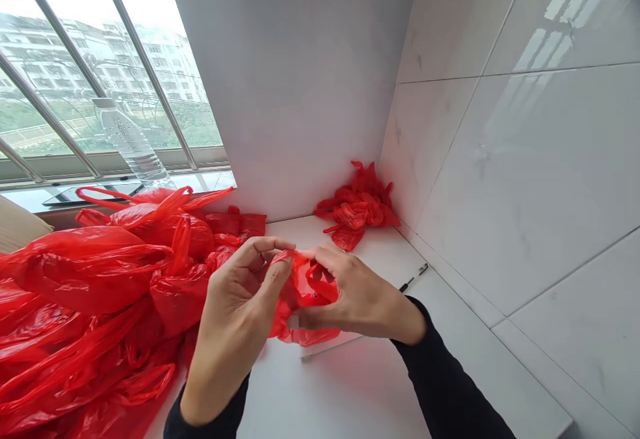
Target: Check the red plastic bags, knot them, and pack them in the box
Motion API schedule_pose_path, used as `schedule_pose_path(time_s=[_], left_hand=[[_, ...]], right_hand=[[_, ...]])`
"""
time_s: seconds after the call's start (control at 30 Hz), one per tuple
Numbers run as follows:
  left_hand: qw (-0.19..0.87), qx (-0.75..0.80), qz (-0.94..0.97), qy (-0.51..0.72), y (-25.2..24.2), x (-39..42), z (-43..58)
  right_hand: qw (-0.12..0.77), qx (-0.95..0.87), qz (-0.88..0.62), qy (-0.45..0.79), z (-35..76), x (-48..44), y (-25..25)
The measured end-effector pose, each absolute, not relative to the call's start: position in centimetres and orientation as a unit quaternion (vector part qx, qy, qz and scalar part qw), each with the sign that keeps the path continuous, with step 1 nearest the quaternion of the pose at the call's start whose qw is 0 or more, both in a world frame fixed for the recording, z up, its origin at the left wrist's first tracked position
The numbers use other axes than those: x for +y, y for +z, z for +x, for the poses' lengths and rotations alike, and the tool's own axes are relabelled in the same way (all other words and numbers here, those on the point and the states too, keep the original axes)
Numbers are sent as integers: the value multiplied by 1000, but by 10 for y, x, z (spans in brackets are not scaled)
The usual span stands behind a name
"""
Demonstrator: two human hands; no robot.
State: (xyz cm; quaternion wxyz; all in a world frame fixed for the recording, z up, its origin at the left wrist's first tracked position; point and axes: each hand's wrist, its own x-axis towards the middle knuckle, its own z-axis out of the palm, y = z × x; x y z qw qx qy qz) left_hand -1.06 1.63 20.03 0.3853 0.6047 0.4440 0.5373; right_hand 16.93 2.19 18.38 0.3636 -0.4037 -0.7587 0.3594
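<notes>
Between my two hands, above the white tabletop (380, 379), is a thin red plastic bag (307, 285). My left hand (250, 299) pinches the bag's edge between thumb and fingers. On the other side, my right hand (345, 292) curls its fingers around the bag, with the thumb low along its front. The bag is crumpled and partly open at the top. My fingers hide part of it. A flat white thing (330, 345) with a straight edge lies on the tabletop under the bag.
A large heap of red plastic bags (90, 305) fills the left side. A smaller bunch of knotted red bags (357, 205) sits in the back corner. A clear bottle (133, 142) leans by the barred window. Near the right wall lies a dark pen-like thing (414, 277).
</notes>
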Motion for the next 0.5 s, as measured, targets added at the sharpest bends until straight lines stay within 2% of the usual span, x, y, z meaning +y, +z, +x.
schedule_pose_path(time_s=[0.13, 0.3, 0.4, 0.5], left_hand=[[410, 422, 635, 501, 200, 16, -20], [329, 442, 731, 402, 195, 21, -25], [375, 421, 732, 383, 190, 26, -16], [401, 429, 689, 425, 184, 31, -12]], right_hand=[[416, -736, -410, 344, 166, 23, 183], [459, -704, -409, 356, 171, 22, 184], [457, -693, -406, 382, 176, 20, 185], [475, -676, -420, 376, 185, 20, 185]])
